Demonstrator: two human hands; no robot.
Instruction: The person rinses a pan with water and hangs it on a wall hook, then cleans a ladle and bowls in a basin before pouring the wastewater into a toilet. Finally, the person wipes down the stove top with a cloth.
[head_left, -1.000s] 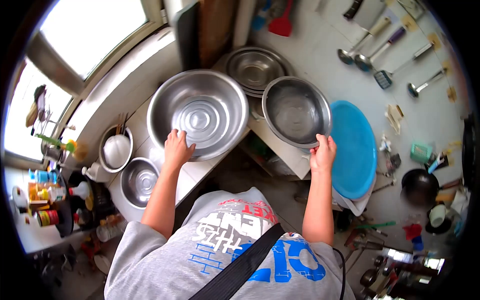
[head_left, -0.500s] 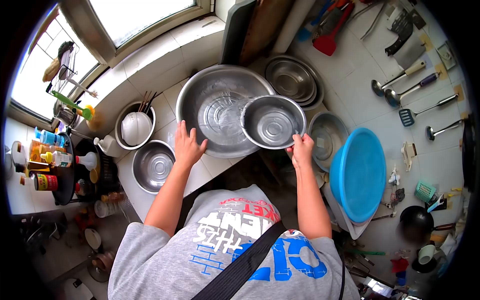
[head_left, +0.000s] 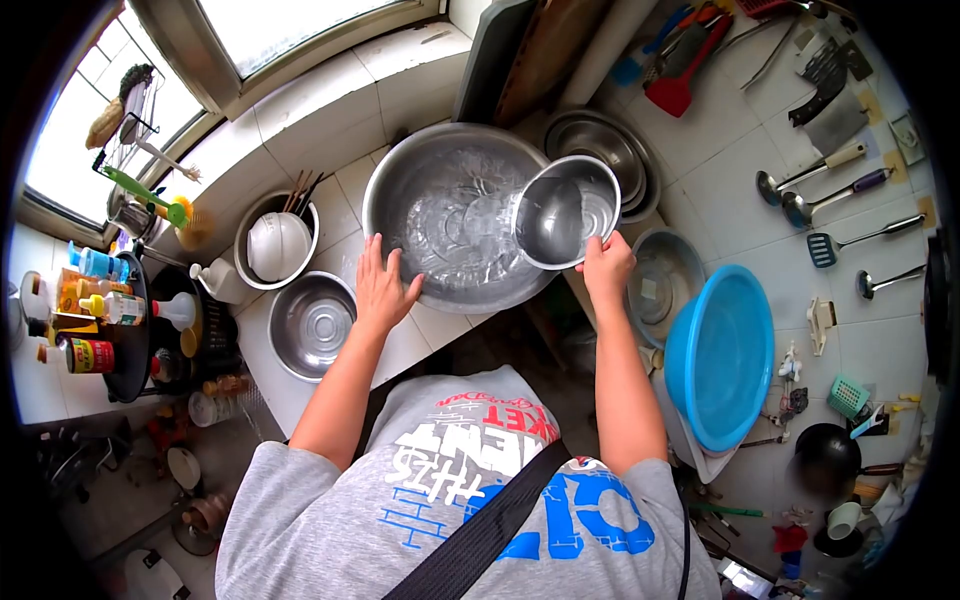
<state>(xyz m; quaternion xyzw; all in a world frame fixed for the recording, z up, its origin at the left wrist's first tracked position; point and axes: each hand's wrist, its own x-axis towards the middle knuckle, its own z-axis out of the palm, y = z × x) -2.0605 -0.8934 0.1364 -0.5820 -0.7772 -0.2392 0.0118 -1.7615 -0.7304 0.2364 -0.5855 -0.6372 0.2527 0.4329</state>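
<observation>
Water ripples in a large steel basin (head_left: 430, 240) on the tiled counter. My right hand (head_left: 606, 268) grips the near rim of a smaller steel basin (head_left: 568, 215), which is tilted over the large basin's right side with water running out of it. My left hand (head_left: 384, 290) rests against the large basin's lower left edge, its fingers spread and holding nothing. A small steel bowl (head_left: 312, 325) stands on the counter to the left of that hand.
White bowls and chopsticks stand in a steel pot (head_left: 243, 262) at the left. Stacked steel basins (head_left: 645, 175) sit behind. At the right are another basin (head_left: 688, 290) and a blue tub (head_left: 735, 360). Bottles (head_left: 120, 308) crowd the far left; utensils (head_left: 850, 185) hang on the wall.
The smaller basin has moved left from beside the large basin to over its right side and tipped. Water now covers the large basin's bottom. The view has shifted.
</observation>
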